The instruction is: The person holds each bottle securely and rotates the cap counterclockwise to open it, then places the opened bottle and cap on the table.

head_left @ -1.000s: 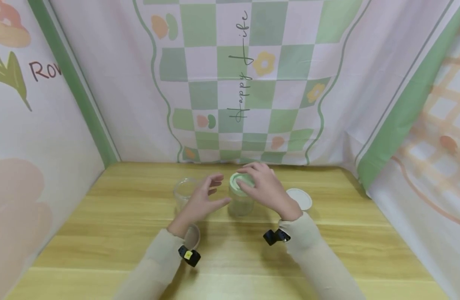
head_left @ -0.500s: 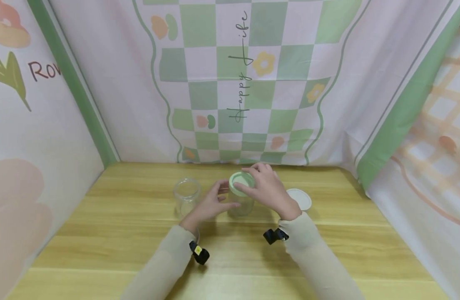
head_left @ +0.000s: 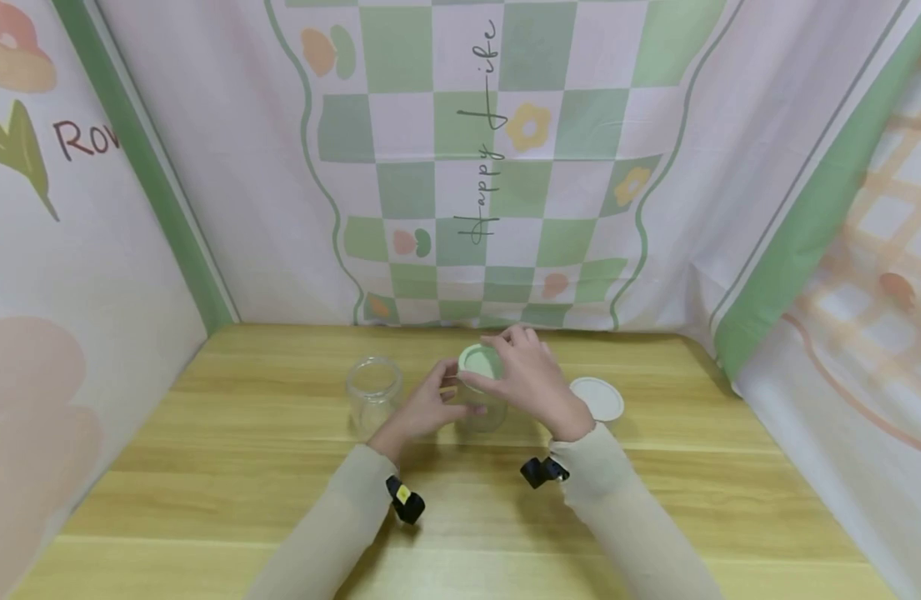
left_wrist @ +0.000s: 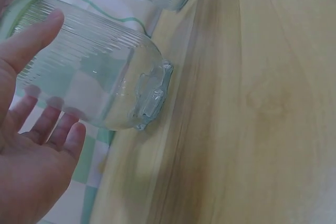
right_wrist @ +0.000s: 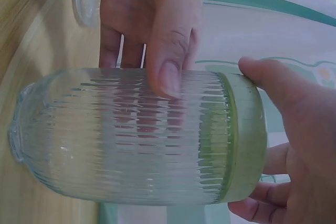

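Wooden tabletop (head_left: 655, 508) beneath, the jar (right_wrist: 131, 142) shows ribs only to wrist cameras.

The lid (right_wrist: 249, 135) is pale green, the ribbed jar (right_wrist: 79, 140) clear, backdrop (head_left: 460, 133) green-and-white checked.

A clear, vertically ribbed jar (right_wrist: 79, 140) stands upright on the table (head_left: 205, 467) — toward the far edge, about midway between left and right edges — its pale green lid (right_wrist: 249, 135) capping the mouth.

The right hand (head_left: 535, 381) (head view) partly hides the green lid (head_left: 478, 360).
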### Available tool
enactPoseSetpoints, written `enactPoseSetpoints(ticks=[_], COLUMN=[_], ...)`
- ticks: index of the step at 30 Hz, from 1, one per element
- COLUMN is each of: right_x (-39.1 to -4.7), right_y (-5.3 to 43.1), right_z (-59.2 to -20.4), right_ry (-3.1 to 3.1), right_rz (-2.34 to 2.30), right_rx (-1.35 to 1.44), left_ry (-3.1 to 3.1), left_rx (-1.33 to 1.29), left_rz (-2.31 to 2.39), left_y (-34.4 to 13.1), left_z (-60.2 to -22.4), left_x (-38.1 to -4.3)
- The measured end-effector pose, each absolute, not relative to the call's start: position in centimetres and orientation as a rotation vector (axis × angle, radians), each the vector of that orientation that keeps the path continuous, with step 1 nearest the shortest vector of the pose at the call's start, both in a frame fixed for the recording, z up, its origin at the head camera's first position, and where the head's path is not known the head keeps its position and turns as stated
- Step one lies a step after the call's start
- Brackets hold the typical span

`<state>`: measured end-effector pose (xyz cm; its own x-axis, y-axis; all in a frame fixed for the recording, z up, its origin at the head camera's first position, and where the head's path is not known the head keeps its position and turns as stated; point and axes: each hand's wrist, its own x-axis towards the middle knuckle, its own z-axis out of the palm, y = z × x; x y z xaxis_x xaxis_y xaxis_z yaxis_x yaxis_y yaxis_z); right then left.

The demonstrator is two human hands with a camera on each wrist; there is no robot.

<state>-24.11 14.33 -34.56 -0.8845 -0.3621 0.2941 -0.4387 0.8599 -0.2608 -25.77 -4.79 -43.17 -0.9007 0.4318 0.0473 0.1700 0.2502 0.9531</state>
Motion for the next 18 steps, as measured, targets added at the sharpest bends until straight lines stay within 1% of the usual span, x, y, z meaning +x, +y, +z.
enactPoseSetpoints(ticks=[18], right_x=[-24.44], right_y=[14.38], right_z=[-35.55], right_ry=[-2.756], right_rz=[0.634], right_rx=[0.62], left_ry=[2.222], left_rx=[0.654], left_rz=[1.733], left_y=[-4.7], left_z=[-43.06], left_x=[-25.35])
